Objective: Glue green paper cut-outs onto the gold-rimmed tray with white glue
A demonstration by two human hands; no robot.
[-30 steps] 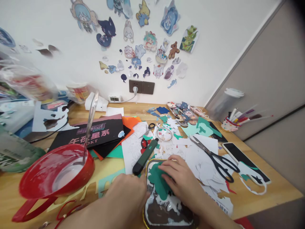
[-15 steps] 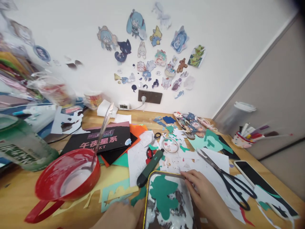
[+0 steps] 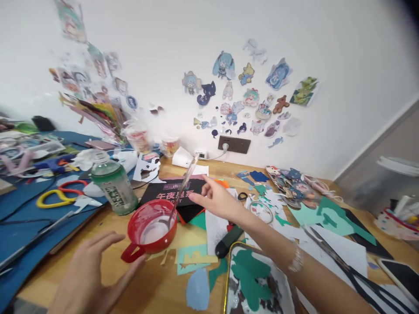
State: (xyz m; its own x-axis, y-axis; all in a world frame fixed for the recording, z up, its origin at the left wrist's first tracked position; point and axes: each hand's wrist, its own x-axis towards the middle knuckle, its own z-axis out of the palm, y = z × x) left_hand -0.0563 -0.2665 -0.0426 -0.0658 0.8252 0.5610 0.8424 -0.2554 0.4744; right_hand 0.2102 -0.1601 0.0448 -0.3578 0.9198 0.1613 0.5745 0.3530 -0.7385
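Observation:
A red cup (image 3: pixel 152 224) with a handle holds a whitish liquid, and a spoon (image 3: pixel 183 187) leans in it. My left hand (image 3: pixel 93 266) is open at the cup's handle side, thumb and fingers apart; whether the thumb touches the handle I cannot tell. My right hand (image 3: pixel 218 196) hovers just right of the spoon, fingers partly curled, with nothing in it. Below my right forearm lies a shallow tray (image 3: pixel 228 279) with a yellow rim, smeared with white. In it sits a green paper cutout (image 3: pixel 252 279). A light blue paper piece (image 3: pixel 198 290) lies left of the tray.
A green bottle (image 3: pixel 114 185) stands behind the cup. Yellow-handled scissors (image 3: pixel 54 198) lie on a blue mat at left. Black scissors (image 3: pixel 347 266), a phone (image 3: pixel 401 277), a dark green cutter (image 3: pixel 229 242) and many paper scraps are at the right and middle.
Both hands have left the tray: my right has moved up and left to the spoon, my left toward the cup handle. The view has turned left, and the light blue paper now shows.

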